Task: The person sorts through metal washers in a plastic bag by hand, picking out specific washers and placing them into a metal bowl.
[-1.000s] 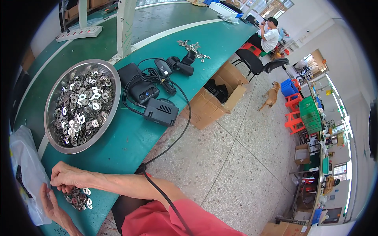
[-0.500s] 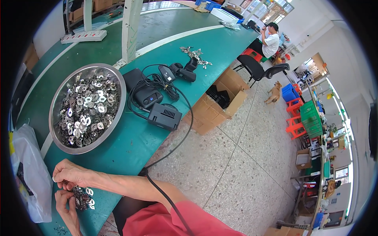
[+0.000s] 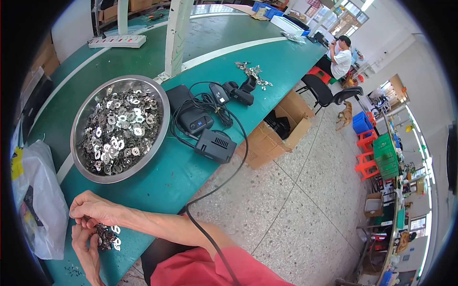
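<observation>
- A round steel bowl point(image 3: 76, 138), shiny and shallow, sits on the green worktop point(image 3: 162, 178), heaped with small flat metal stampings point(image 3: 119, 131) that glint silver.
- Well short of the bowl, at the worktop's near edge, lies a small pile of metal parts point(image 3: 107, 237), dull grey and jumbled.
- The right hand point(image 3: 93, 209) sits between the bowl and that pile, fingers curled down and pinched together over the pile's far side; what it grips is too small to make out.
- The left hand point(image 3: 83, 238) lies just beside the pile, on the side away from the bowl, fingers bent inward and touching the parts; I cannot tell whether it is closed on any.
- The right forearm runs along the worktop's edge; the left comes up from below, and the two hands meet fingertip to fingertip.
- Left of the bowl slumps a crinkled translucent plastic bag point(image 3: 40, 200).
- Right of the bowl sit matte black boxy devices point(image 3: 214, 145) with looping black cable point(image 3: 229, 176).
</observation>
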`<act>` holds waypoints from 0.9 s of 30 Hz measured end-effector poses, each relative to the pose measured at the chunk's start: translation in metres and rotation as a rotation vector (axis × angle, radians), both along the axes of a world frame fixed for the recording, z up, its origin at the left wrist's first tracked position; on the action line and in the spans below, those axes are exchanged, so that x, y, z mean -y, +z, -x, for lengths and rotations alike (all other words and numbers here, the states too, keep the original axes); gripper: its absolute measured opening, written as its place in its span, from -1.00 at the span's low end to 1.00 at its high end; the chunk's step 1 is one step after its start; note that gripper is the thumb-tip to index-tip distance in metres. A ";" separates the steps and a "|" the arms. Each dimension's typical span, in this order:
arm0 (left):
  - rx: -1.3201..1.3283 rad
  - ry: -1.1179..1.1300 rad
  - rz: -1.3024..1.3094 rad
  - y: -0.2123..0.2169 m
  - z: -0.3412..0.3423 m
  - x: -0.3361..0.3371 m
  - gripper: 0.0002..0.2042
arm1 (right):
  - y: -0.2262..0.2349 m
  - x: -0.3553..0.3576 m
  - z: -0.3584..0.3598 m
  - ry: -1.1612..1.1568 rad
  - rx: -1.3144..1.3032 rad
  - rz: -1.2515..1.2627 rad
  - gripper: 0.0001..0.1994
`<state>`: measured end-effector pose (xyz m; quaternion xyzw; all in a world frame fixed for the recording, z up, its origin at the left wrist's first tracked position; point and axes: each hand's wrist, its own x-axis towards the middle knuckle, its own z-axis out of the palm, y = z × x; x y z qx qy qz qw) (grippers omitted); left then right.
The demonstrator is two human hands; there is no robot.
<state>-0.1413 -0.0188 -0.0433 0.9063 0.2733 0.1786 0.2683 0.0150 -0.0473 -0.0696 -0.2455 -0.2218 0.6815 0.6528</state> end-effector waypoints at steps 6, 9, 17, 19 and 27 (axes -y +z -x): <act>0.054 -0.011 0.098 -0.001 -0.006 0.001 -0.84 | -0.006 0.003 -0.005 -0.015 0.024 0.001 -0.88; 0.112 0.057 0.152 0.004 0.006 -0.005 -0.85 | 0.000 0.002 -0.001 0.003 -0.001 -0.010 -0.82; 0.336 0.144 0.147 -0.009 0.009 -0.031 -0.91 | -0.003 0.002 -0.002 0.039 -0.004 0.016 -0.85; 0.454 0.182 0.237 -0.014 0.011 -0.036 -0.87 | -0.006 0.000 -0.001 0.042 -0.002 -0.002 -0.85; 0.612 0.270 0.287 -0.019 0.005 -0.039 -0.85 | -0.003 0.001 0.002 0.048 -0.057 0.020 -0.85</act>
